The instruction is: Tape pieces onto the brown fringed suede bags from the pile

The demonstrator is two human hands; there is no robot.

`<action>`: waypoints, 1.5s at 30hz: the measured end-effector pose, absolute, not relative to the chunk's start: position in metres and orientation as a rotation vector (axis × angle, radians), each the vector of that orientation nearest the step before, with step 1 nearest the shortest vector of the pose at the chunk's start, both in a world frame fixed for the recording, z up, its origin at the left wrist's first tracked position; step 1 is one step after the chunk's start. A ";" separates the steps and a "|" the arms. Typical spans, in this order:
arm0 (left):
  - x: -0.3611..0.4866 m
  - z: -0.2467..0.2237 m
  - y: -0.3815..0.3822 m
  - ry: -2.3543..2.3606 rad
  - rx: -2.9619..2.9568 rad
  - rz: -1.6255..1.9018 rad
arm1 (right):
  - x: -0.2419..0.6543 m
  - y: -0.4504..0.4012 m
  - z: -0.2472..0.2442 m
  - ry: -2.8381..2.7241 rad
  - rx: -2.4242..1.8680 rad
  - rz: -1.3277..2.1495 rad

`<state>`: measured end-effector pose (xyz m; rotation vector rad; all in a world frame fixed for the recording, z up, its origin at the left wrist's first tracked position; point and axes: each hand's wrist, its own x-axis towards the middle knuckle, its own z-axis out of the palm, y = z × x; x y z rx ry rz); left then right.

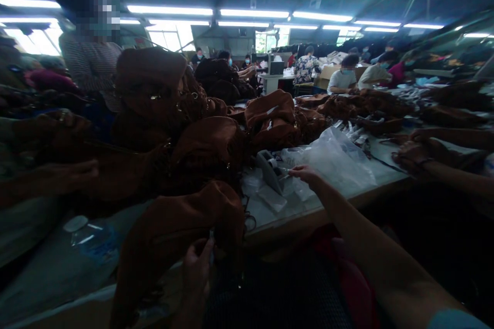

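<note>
A brown bag [185,216] lies at the table's front edge, partly hanging over it. My left hand [196,270] is closed in a pinch at the bag's front, on a small pale tab that stands up between thumb and finger. Reaching forward, my right hand [307,175] pinches the end of a strip of clear tape [286,170] at the grey tape dispenser [270,175]. Small clear plastic packets [272,198] lie against the dispenser. The dim light hides the tab's details.
Brown bags [210,144] are piled behind. A large clear plastic bag [335,157] lies right of the dispenser, scissors [250,222] near the edge. A plastic bottle [92,239] lies at left. Co-workers' hands show at left [73,175] and right [412,154].
</note>
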<state>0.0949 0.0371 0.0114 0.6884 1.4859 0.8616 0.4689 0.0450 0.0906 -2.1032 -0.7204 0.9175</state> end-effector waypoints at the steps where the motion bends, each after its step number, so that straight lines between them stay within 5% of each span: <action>1: 0.095 0.013 0.037 1.488 0.686 0.860 | 0.468 0.042 0.092 -0.718 -2.088 0.909; 21: 0.101 0.025 0.038 1.500 0.558 0.870 | 0.473 0.037 0.093 -0.478 -1.753 1.271; 45: 0.102 0.026 0.038 1.488 0.546 0.865 | 0.479 0.009 0.064 -0.382 -1.919 1.367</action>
